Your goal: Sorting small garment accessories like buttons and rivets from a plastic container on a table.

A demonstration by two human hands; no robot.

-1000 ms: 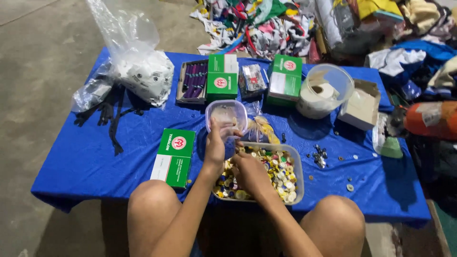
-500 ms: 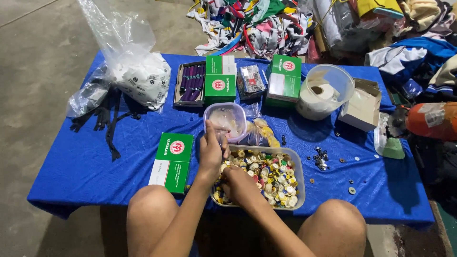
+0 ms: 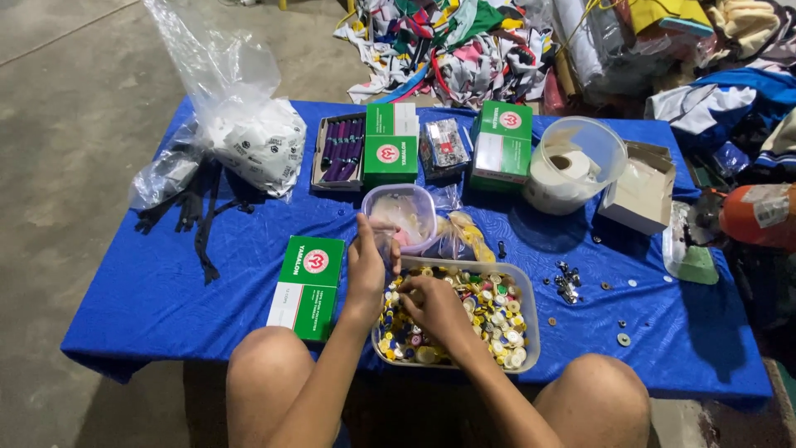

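Note:
A clear rectangular tray (image 3: 528,314) full of many-coloured buttons sits at the near edge of a blue-covered table (image 3: 149,290). My right hand (image 3: 431,307) rests inside the tray with its fingers curled among the buttons. My left hand (image 3: 367,265) is raised at the tray's left rim, pinching a small clear plastic bag (image 3: 384,243). Just beyond stands a small clear round tub (image 3: 400,213) with pale contents.
Green boxes lie at the left (image 3: 308,284) and back (image 3: 390,143), (image 3: 502,145). An open box of purple items (image 3: 339,151), a large clear bag of white pieces (image 3: 253,141), black straps (image 3: 199,216), a tub holding a white roll (image 3: 574,165), a cardboard box (image 3: 640,189) and loose metal bits (image 3: 567,283) surround them.
My left hand has lifted slightly from the tray's rim with the small bag. My right hand has shifted a little left inside the tray.

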